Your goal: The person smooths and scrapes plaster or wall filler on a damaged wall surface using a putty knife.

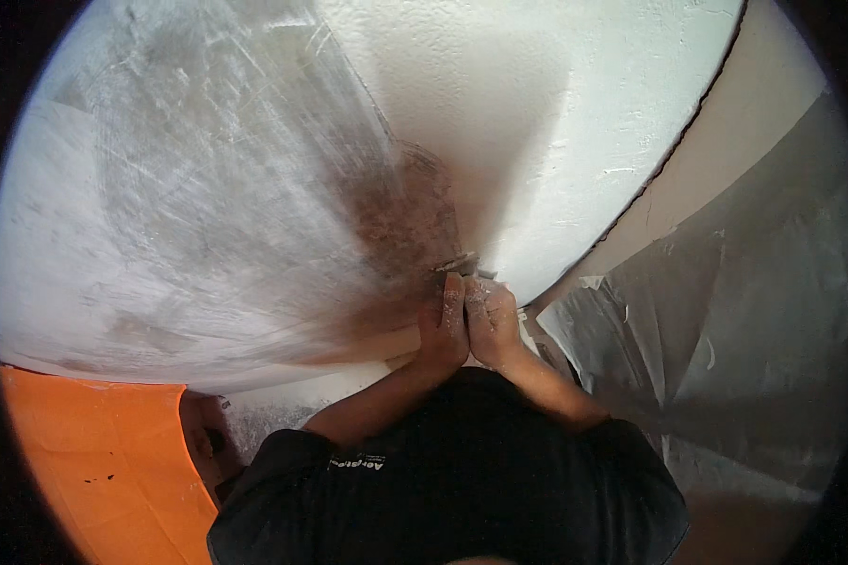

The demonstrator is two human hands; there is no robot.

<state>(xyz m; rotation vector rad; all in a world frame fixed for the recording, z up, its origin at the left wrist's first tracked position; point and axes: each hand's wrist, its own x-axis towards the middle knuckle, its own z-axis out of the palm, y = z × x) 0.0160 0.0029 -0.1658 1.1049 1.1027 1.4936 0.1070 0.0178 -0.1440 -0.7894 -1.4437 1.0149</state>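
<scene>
In front of my chest, my two hands are pressed together against the wall surface. My left hand (pixel 443 315) is closed, its fingers pointing up and dusted white. My right hand (pixel 493 320) is closed beside it, also powdery. Between and above the fingers shows the thin edge of what looks like a flat scraper (pixel 457 262), mostly hidden by my hands. It meets the border between a bare, scratched grey area (pixel 226 160) on the left and a thick white coating (pixel 481 94) on the right. Small loose flakes lie around the edge.
Orange sheeting (pixel 104 452) hangs at the lower left. Crumpled grey plastic sheeting (pixel 716 330) covers the right side. A dark, jagged crack line (pixel 660 169) runs along the coating's right edge. White dust speckles a surface (pixel 264 414) near my left elbow.
</scene>
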